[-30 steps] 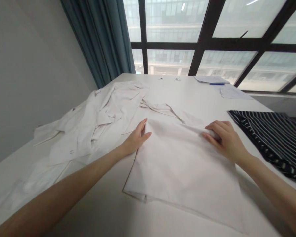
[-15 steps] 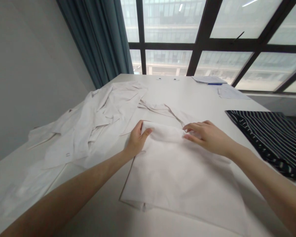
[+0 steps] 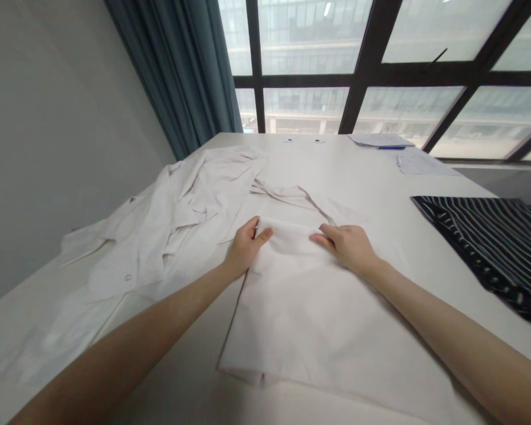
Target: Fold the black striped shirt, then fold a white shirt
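Note:
A white garment [image 3: 318,319] lies spread over the near part of the table, its lower edge toward me. My left hand [image 3: 246,243] pinches the left end of its far folded edge, thumb on top and fingers behind. Along the same edge, my right hand [image 3: 343,242] grips the cloth farther right between thumb and fingers. The stretch of edge between both hands is raised a little and pulled fairly straight. Just beyond the hands lies a narrow white fabric piece [image 3: 287,193] with thin dark edges; whether it joins the garment I cannot tell.
Rumpled white cloth [image 3: 203,195] covers the table's left side. A black-and-white striped cloth [image 3: 491,242] lies at the right. Papers [image 3: 383,140] and a blue pen [image 3: 392,148] rest at the far right of the white table [image 3: 310,162], before the window. A blue curtain [image 3: 181,71] hangs at left.
My right hand has moved slightly left and closed on the garment's far edge, where its fingers were looser before. The left hand keeps its hold. The view has shifted a little.

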Tool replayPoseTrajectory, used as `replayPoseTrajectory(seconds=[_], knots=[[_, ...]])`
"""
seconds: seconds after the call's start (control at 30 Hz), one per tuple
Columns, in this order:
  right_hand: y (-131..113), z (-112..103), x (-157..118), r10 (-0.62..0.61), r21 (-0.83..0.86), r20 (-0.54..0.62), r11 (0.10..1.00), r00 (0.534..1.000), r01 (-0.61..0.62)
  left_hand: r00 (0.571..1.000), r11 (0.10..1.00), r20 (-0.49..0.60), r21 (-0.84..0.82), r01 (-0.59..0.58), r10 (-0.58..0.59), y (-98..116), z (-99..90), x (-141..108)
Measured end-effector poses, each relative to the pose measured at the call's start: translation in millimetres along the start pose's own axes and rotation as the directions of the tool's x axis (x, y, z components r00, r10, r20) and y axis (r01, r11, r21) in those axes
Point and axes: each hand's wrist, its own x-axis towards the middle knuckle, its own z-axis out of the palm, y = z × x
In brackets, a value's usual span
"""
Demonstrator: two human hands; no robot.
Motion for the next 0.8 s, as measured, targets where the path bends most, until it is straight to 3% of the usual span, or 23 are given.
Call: replayPoseTrajectory(seconds=[0.1,0.2,0.4,0.6,0.8], knots=[[-1.7,0.5,-3.4,-0.097,-0.02,-0.102,0.995,0.99,0.095,0.99,0.993,0.08,-0.021,0.115,-0.113,-0.8,-4.6,0.6],[-5.4,-3.6,-4.7,-0.164,-0.041,-0.179,0.986,0.97,0.159,0.983,0.986,0.083,0.051,0.159,-0.163,-2.3,-7.2,0.8],[-19.6,-6.8,-4.3,-0.189,0.051,-0.154,0.979,0.97,0.199,0.999,0.954,0.017,0.296,-0.054,0.051,-2.5,-5.2,-4.5],[-20.4,-3.3,-5.1,-0.191,0.088,-0.179,0.974,0.965,0.209,0.964,0.89,0.131,0.374,-0.263,0.23,0.9,-1.4,-12.0],[-18.7,0.1,-5.8,-0.141,0.1,-0.199,0.981,0.97,0.164,0.985,0.9,0.055,0.4,-0.174,0.166,0.3,-2.4,-7.6]])
